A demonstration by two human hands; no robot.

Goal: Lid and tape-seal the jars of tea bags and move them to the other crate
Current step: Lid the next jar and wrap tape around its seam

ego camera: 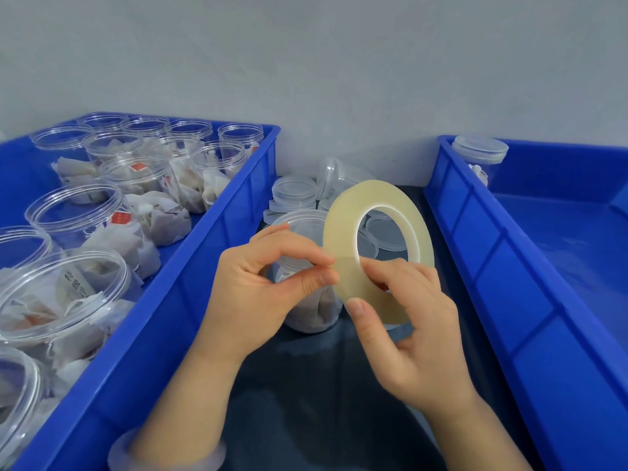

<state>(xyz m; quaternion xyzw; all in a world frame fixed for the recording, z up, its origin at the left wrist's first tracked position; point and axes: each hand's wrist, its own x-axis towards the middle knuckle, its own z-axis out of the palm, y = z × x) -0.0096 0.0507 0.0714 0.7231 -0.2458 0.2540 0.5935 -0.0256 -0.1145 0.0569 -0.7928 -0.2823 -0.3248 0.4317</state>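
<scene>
Plain pale grey wall [306,62] fills 12 o'clock, unmarked. Dark glossy tabletop [306,402] at 6 o'clock, meeting wall near centre. Light soft, even; faint sheen on tabletop.

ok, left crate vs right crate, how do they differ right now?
The left crate is packed with jars of tea bags; the right crate shows only one jar, in its far-left corner. The left crate's jars are open, no lids on; the right crate's jar is lidded. Both are blue plastic crates flanking the dark table.
</scene>
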